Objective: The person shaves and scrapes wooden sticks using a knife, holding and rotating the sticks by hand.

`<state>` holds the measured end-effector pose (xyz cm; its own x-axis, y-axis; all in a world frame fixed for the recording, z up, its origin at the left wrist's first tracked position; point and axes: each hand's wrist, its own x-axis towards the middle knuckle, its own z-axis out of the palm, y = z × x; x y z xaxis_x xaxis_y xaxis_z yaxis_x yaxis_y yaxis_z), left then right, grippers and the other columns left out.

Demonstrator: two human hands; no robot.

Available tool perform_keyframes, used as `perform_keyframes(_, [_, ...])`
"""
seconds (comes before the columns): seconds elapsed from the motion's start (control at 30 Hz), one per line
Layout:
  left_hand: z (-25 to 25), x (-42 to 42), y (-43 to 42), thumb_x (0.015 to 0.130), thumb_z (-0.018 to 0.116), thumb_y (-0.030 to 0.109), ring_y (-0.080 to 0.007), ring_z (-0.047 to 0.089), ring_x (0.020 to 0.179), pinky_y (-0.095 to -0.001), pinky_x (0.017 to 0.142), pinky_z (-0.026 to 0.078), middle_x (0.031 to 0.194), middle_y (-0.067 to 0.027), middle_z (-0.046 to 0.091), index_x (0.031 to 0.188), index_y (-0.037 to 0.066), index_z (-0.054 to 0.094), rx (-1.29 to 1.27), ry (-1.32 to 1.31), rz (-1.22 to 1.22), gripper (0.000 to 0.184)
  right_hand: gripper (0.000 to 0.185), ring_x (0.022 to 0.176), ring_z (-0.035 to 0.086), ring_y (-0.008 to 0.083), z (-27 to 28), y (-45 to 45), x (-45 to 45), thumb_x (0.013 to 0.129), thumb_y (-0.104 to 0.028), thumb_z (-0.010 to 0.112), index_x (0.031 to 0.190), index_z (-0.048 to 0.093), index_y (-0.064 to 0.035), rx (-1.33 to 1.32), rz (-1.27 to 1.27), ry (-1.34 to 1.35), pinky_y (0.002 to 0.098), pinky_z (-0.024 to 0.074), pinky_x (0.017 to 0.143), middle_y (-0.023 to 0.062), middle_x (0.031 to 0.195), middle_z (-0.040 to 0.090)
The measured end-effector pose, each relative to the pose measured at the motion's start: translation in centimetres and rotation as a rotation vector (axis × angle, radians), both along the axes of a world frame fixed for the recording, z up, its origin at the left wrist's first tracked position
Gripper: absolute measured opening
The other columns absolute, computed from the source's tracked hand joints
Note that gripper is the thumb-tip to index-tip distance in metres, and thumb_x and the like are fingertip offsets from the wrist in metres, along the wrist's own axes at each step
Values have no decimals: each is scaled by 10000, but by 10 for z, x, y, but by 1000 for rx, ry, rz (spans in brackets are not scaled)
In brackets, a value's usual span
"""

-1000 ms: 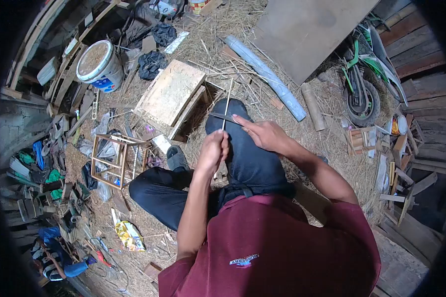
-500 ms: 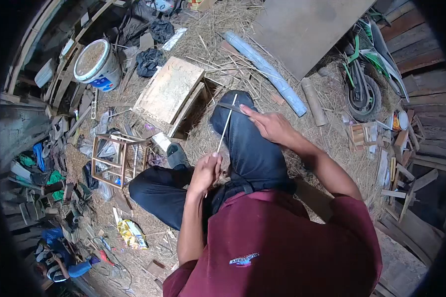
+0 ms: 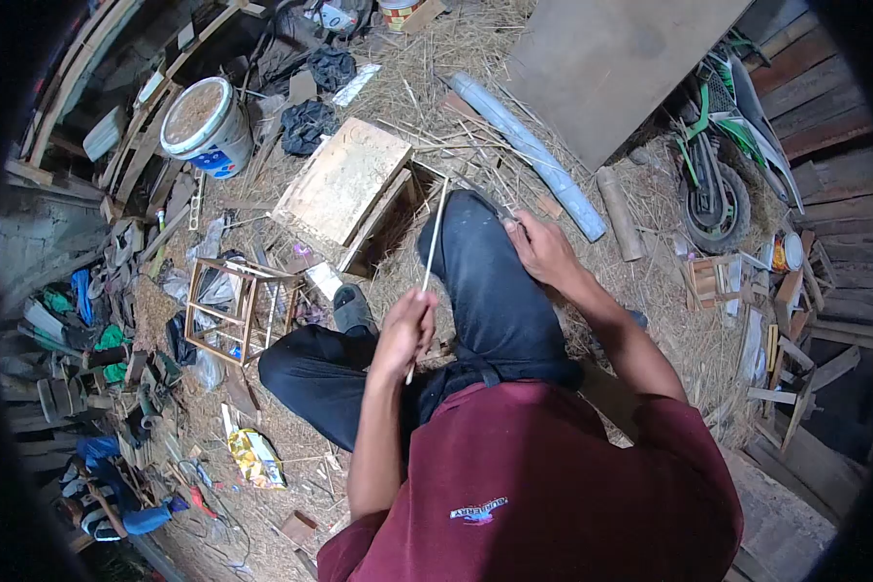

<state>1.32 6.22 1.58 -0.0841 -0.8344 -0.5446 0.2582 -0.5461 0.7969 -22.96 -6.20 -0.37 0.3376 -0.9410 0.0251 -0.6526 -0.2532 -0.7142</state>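
A thin pale stick (image 3: 438,229) runs up from my left hand (image 3: 406,331), whose fingers are wrapped round its lower part; its short lower end shows below the fist. My right hand (image 3: 543,250) is closed on the handle of a knife (image 3: 483,197), beside my raised knee. The dark blade points up and left, and its tip is near the upper end of the stick. The two do not seem to touch. Under the blade is the dark trouser knee (image 3: 470,233).
A wooden box (image 3: 344,179) and a small wooden frame (image 3: 233,310) stand ahead and left. Beyond are a bucket (image 3: 207,126), a bluish tube (image 3: 529,155), a large board (image 3: 616,73) and a motorbike (image 3: 718,184). Another person (image 3: 112,495) sits at the lower left.
My right hand has moved right and the knife has come off the stick. The stick in my left hand now stands more upright, and its top has shifted left.
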Motion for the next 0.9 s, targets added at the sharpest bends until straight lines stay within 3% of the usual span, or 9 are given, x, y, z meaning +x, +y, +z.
perform_keyframes(0.1, [-13,-28,-40,1027,408,300,-63,302,392,-246,365,220,534,52,369,931,70,535,-58,-17,-5,279,336,614,591,440,0,-2,2,971,-374,496,950,570,-47,-84,95,85,487,453,558,229,633,574])
perform_keyframes(0.2, [-24,-34,-71,1026,412,298,-64,318,397,-253,375,228,541,47,397,893,58,554,-38,-164,47,309,416,612,618,432,6,-4,10,967,-428,471,886,600,-41,-94,236,279,515,485,579,227,624,605])
perform_keyframes(0.3, [-32,-25,-77,1027,409,299,-54,320,398,-244,377,215,552,46,416,882,52,568,-62,-327,-41,328,450,627,618,447,-2,-3,22,964,-439,462,859,590,-21,-30,285,284,532,491,597,240,626,604])
perform_keyframes(0.33, [-35,-21,-77,1015,430,285,-97,409,432,-281,413,296,553,-1,476,846,34,595,-103,-400,-67,345,445,638,621,455,-1,-2,24,963,-425,469,849,586,-10,-36,295,290,535,495,603,252,630,604])
perform_keyframes(0.43, [-28,-27,-77,998,457,266,-157,506,511,-330,499,384,578,-60,539,791,13,611,-301,-767,-59,361,442,665,627,459,-6,-6,23,962,-425,470,855,589,-13,-10,310,285,542,495,609,264,653,610])
perform_keyframes(0.47, [-18,-32,-77,983,477,255,-194,553,586,-364,584,423,612,-107,573,763,1,615,-270,-787,-41,363,442,669,628,460,-6,-6,24,962,-425,470,857,591,-13,-7,310,296,545,495,612,266,657,612])
perform_keyframes(0.57, [-35,-32,-71,989,466,245,-185,521,554,-354,557,404,601,-116,550,778,-4,607,-347,-775,-24,355,443,681,629,465,-6,-8,24,962,-428,469,867,592,-13,-6,285,331,550,497,620,270,674,618])
perform_keyframes(0.8, [-25,-35,-25,1003,462,237,-115,467,536,-313,507,358,571,-38,489,784,-12,579,-314,-689,-62,351,450,700,620,486,-11,-5,13,970,-446,445,912,590,-24,61,123,374,564,492,639,279,703,626])
perform_keyframes(0.9, [-12,-23,-3,996,451,176,-216,535,553,-357,556,420,610,-133,537,812,-29,564,-157,-534,-133,297,472,710,616,499,-8,-7,7,975,-462,422,932,586,-22,106,62,381,575,489,655,288,709,623])
